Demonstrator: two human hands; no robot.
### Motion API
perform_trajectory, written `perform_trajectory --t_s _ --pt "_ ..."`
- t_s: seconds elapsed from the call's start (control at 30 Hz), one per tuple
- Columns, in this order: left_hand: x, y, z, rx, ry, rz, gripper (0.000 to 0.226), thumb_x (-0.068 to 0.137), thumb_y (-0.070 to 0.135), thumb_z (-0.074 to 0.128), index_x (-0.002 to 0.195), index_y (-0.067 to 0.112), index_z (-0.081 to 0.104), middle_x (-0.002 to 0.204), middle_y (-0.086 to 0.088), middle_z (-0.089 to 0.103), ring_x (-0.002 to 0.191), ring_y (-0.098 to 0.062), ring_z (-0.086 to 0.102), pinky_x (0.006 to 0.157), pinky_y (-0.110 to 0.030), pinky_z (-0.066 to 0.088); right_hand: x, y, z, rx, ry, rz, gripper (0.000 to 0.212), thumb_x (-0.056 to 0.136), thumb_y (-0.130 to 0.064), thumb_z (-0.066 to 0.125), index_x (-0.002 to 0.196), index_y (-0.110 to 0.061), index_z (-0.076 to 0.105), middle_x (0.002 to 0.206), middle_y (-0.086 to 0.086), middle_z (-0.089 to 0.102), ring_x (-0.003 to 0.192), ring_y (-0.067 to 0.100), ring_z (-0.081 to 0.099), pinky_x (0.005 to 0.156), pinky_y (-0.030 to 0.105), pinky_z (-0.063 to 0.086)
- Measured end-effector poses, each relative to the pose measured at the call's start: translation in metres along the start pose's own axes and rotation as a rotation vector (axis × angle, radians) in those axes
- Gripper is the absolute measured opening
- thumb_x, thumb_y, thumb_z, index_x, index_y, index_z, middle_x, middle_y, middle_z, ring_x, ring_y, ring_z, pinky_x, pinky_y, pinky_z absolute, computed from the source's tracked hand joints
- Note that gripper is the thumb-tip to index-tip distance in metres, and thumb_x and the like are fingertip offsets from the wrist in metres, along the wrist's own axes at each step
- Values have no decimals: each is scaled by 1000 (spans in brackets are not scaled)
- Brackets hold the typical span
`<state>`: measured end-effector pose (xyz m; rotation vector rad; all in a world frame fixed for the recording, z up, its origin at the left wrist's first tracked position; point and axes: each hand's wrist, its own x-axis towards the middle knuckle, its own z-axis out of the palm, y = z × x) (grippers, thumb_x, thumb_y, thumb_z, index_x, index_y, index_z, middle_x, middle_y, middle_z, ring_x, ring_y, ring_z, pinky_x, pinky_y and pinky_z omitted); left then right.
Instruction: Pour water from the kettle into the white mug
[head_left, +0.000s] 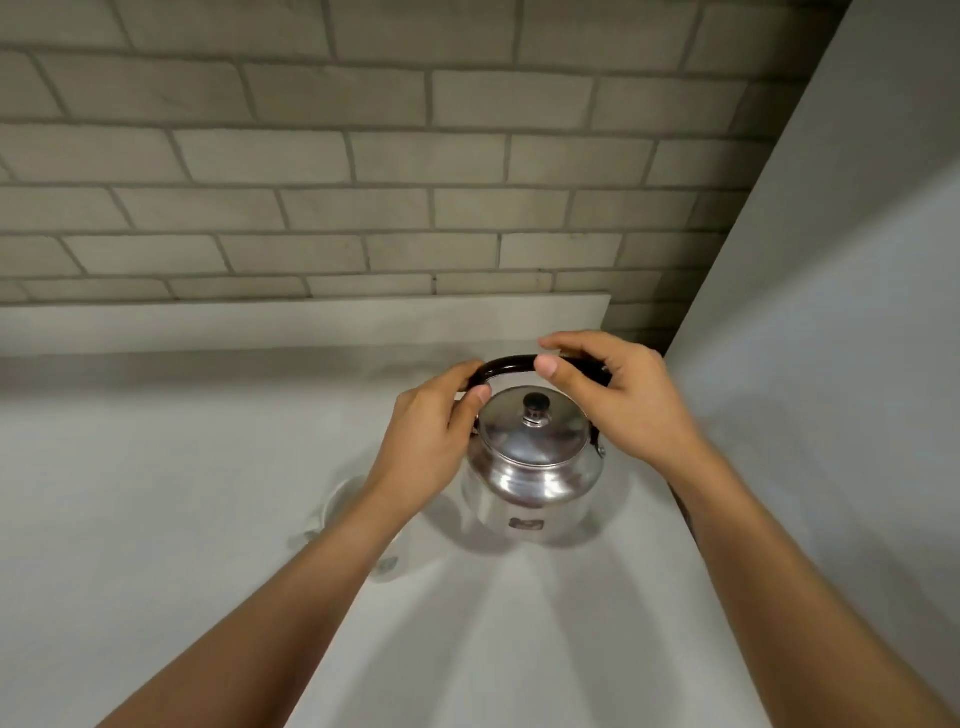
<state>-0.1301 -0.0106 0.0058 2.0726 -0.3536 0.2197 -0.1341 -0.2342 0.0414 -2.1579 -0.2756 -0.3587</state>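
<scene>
A brick wall (363, 156) fills the top of the view, with a plain white panel (857, 312) closing off the right side. Below them runs a pale counter (156, 493), and everything that matters sits on it.

The kettle (532, 478) stands upright on the counter near the middle, steel-bodied, lid (530, 431) on with its dark knob showing, and the black handle (511, 364) arched over the top. Its spout is not visible from here.

Both forearms reach in from the bottom edge. The right hand (628, 400) is at the right end of the handle, fingers curled over it and thumb extended in front; whether it grips firmly or only rests there, I cannot tell. The left hand (431, 431) is at the left end, fingers bent around the handle where it drops toward the body, thumb pressed by the lid's edge; it looks closed on the handle.

The mug (337, 506) stands on the counter just left of the kettle, mostly hidden under the left forearm, so only part of its rim and a sliver of its lower side show. Whether it holds anything cannot be seen.

As for progress, the task looks barely begun: the kettle is flat on the counter, not lifted or tilted, and no water is running. What seems settled is the hold on the handle. Lifting, carrying the spout over the mug, tipping and setting down all appear left to do.
</scene>
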Motion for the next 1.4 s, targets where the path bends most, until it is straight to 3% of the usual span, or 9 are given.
perform_trajectory --t_s 0.17,0.33,0.43,0.63,0.77,0.93,1.07,1.23,1.4 --pt "50 -19 -8 -36 87 -100 28 109 26 57 134 22 68 113 1 79 102 -26 78 94 -49 63 37 37 -1 7 -110 69 40 105 -51 52 143 -41 56 119 -30 67 107 -14 63 85 5 47" --pt "103 -47 -15 -28 103 -89 24 107 24 59 127 28 72 93 21 73 83 -20 74 93 -49 63 79 66 23 48 -104 105 33 108 -38 52 137 -27 61 117 -4 76 113 14 71 99 47 58" --pt "127 -63 -14 -22 67 -140 25 107 23 59 128 24 73 91 19 73 78 -19 72 95 -48 62 103 81 42 46 -95 165 28 108 -27 51 131 -16 63 116 7 76 112 27 71 97 54 57" --pt "162 -87 -9 78 -44 -250 37 107 28 60 143 23 66 128 -8 76 106 -29 76 108 -39 53 134 110 71 -18 -65 243 29 108 -30 48 132 -23 61 114 5 76 105 24 71 93 42 59" --pt "174 -100 -1 64 -57 -258 33 107 21 59 139 23 68 122 -10 77 100 -31 75 99 -35 55 140 126 87 14 -56 283 32 110 -32 45 136 -21 60 119 6 74 109 25 69 97 44 58" --pt "192 -117 7 57 -55 -252 33 107 17 59 138 21 69 125 -11 74 104 -31 73 84 -22 52 150 142 96 58 -45 293 33 109 -36 45 137 -22 58 119 -2 70 112 22 67 90 28 54" --pt "200 -131 14 45 -48 -276 34 107 16 58 140 21 67 127 -14 73 96 -31 73 65 -12 48 155 151 105 83 -62 310 33 110 -35 44 139 -23 56 121 -3 68 113 22 66 100 40 56" --pt "201 -135 17 65 -33 -278 36 108 18 56 142 22 65 128 -13 75 117 -35 70 102 -43 58 158 150 112 102 -46 356 37 111 -34 41 146 -27 52 132 3 70 122 25 64 100 34 50" --pt "199 -128 13 48 -55 -316 52 108 30 58 158 24 46 153 -11 59 141 -31 57 116 -42 47 155 145 109 88 -36 378 58 108 -38 51 162 -27 34 158 0 53 143 23 49 107 26 36"
